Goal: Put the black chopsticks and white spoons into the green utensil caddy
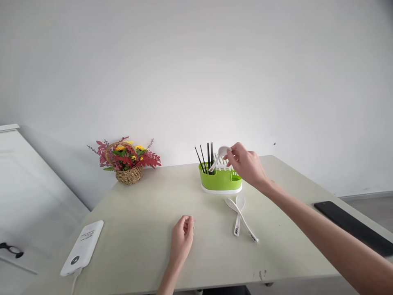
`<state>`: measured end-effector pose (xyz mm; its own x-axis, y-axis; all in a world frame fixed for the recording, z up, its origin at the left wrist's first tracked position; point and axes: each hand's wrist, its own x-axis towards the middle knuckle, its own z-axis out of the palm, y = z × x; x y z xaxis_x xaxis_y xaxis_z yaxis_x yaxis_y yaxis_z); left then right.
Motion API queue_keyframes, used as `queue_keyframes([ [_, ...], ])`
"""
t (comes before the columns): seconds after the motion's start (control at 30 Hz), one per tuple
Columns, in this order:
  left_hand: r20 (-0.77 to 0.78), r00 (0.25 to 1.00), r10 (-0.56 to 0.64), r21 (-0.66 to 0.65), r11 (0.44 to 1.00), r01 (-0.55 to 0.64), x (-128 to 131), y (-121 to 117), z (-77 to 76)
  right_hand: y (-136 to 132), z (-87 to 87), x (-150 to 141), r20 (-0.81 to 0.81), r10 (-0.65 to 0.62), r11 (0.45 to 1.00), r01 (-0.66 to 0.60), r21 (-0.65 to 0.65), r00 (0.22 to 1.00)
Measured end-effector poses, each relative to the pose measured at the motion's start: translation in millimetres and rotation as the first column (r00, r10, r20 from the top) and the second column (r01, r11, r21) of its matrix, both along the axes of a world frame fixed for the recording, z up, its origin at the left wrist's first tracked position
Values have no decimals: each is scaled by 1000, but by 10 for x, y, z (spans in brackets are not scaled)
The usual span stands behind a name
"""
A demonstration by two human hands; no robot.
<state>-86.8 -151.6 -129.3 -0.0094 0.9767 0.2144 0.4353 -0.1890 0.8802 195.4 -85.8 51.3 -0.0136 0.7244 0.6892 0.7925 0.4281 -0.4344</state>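
Observation:
My right hand point(245, 163) is closed on a white spoon point(218, 157) and holds it over the green cutlery holder point(220, 180), handle pointing down into it. Black chopsticks point(207, 157) stand in the holder's left part. Two more white spoons point(240, 217) lie crossed on the table just in front of the holder. My left hand point(182, 235) rests on the table nearer to me, its fingers curled in loosely with nothing seen in them.
A wicker basket of artificial flowers point(126, 160) stands at the table's back left. A white power bank point(82, 247) with a cable lies at the front left edge. A flat black object point(353, 226) lies at the right edge. A white wall rises behind.

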Motion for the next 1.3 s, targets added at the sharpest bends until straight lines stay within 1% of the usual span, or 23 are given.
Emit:
queue_keyframes([
  [0.07,-8,1000,0,9,1000,0,-2,-10,-7,166,-75,-92,170,-62,996,52,67,983],
  [0.1,-13,1000,1,11,1000,-1,-3,-16,-7,242,-121,-127,224,-83,994,64,89,971],
  [0.17,-18,1000,2,15,1000,-1,-5,-28,-4,367,-223,-181,281,-80,992,50,115,956],
  [0.27,-20,1000,1,15,1000,0,-13,-38,-2,487,-388,-240,371,-55,987,-6,161,927],
  [0.4,-17,1000,-2,11,1000,3,-29,-39,-18,568,-621,-314,448,-37,977,-62,205,893],
  [0.57,-18,1000,3,8,1000,-3,-41,-42,-45,624,-864,-388,479,-57,973,-59,223,876],
  [0.7,-31,999,10,4,1000,-10,-48,-40,-68,620,-944,-396,491,-86,974,-30,224,867],
  [0.83,-47,999,2,16,1000,-1,-56,-28,-76,589,-915,-401,493,-103,975,-10,221,864],
  [0.93,-50,999,1,9,1000,-1,-55,-23,-55,517,-850,-398,488,-104,976,-7,220,867],
  [1.0,-45,999,-1,-2,1000,1,-51,-26,-32,401,-812,-359,489,-91,975,-21,220,868],
  [1.1,-40,999,-2,-16,1000,1,-43,-35,-5,103,-822,-200,497,-26,973,-91,210,867],
  [1.17,-40,999,0,-20,1000,-1,-39,-39,7,-134,-891,-30,479,45,974,-146,175,877],
  [1.23,-42,999,1,-21,1000,-2,-38,-41,19,-344,-993,156,439,89,988,-136,77,894],
  [1.27,-42,999,2,-22,1000,-3,-38,-41,25,-426,-1047,241,407,100,994,-110,0,908],
  [1.3,-41,999,2,-24,1000,-3,-38,-42,32,-488,-1099,313,369,106,992,-72,-104,923],
])
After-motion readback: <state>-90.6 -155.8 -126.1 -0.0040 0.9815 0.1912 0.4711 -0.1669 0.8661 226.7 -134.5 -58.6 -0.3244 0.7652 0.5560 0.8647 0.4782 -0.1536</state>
